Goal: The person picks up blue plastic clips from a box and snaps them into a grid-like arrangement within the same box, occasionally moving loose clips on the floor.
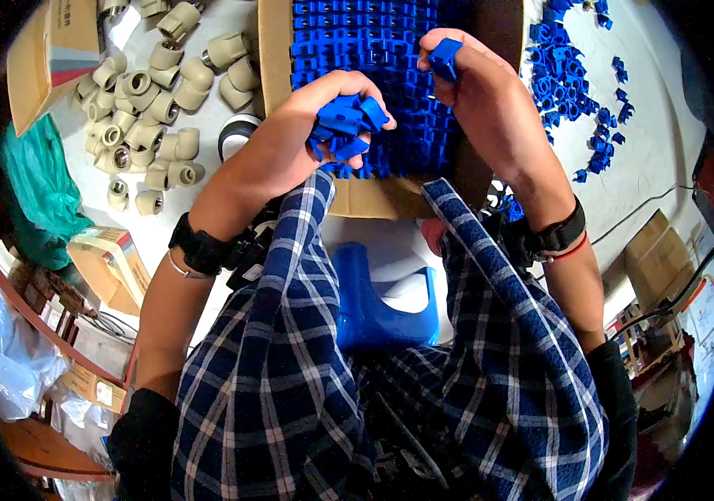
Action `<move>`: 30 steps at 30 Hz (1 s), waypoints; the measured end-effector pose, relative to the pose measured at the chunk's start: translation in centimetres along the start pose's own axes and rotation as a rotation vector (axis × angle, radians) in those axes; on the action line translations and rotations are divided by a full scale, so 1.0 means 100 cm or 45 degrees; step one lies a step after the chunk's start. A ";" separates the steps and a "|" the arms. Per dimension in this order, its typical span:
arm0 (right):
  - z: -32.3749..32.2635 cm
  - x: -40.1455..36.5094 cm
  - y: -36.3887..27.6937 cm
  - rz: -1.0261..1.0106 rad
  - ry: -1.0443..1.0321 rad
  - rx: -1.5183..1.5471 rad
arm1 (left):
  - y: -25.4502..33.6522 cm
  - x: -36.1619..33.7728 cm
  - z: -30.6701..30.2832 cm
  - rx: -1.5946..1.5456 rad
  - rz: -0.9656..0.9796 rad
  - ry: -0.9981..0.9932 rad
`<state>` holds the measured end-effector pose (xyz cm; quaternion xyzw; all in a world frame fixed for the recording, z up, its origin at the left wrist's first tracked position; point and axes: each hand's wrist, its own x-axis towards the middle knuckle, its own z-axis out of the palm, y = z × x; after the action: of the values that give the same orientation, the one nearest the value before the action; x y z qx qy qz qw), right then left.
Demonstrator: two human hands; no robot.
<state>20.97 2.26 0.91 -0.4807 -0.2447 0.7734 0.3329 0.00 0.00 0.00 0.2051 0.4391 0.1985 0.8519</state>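
Observation:
Several small blue plastic clips (344, 121) lie in my left hand (323, 113), its fingers curled around them above the left part of a cardboard box. Between the thumb and fingers of my right hand (486, 92) is a single blue clip (444, 59), held over the box's right side. Rows of blue clips (373, 50) fill the cardboard box (378, 199), packed close together. My two hands are apart. The palm of my left hand is partly hidden by the clips.
Beige pipe elbows (194, 82) lie loose at the left, near a green bag (43, 184). Scattered blue clips (561, 79) spread over the white surface at the right. A blue stool (365, 301) shows between my legs, and an opened carton (658, 255) sits at far right.

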 end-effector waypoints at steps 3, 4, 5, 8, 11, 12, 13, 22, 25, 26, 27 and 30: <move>-0.004 0.017 0.002 -0.069 0.126 -0.049 | 0.005 0.001 -0.005 -0.165 -0.072 0.012; -0.013 0.028 0.005 -0.069 0.156 -0.179 | 0.004 0.001 -0.006 -0.164 -0.066 0.008; -0.021 0.033 0.008 -0.069 0.188 -0.311 | 0.003 0.001 -0.007 -0.165 -0.059 0.000; -0.023 0.040 -0.007 0.016 0.238 -0.515 | -0.002 -0.002 -0.011 -0.113 -0.030 0.014; -0.023 0.045 -0.009 -0.352 0.215 -1.258 | -0.004 -0.004 -0.012 -0.134 0.026 -0.006; -0.027 0.047 -0.010 -0.507 0.146 -1.543 | -0.005 -0.003 -0.013 -0.137 0.025 -0.005; -0.030 0.049 -0.010 -0.665 0.070 -1.824 | -0.006 -0.002 -0.015 -0.165 0.028 -0.027; -0.051 0.066 0.015 -0.688 -0.088 -2.034 | -0.005 -0.002 -0.012 -0.085 0.040 0.013; -0.051 0.065 0.016 -0.682 -0.129 -1.996 | -0.004 -0.002 -0.011 -0.083 0.038 0.009; -0.051 0.065 0.016 -0.682 -0.130 -1.997 | -0.004 -0.003 -0.010 -0.009 0.058 0.024; -0.051 0.065 0.018 -0.657 -0.113 -1.996 | -0.005 -0.004 -0.009 -0.010 0.058 0.025; -0.050 0.065 0.018 -0.622 -0.093 -1.982 | -0.007 -0.005 -0.008 0.221 0.251 0.024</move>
<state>22.96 6.23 -6.24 -0.4818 -0.8206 0.3026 0.0547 -0.83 -0.71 -0.46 0.3184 0.4401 0.2445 0.8032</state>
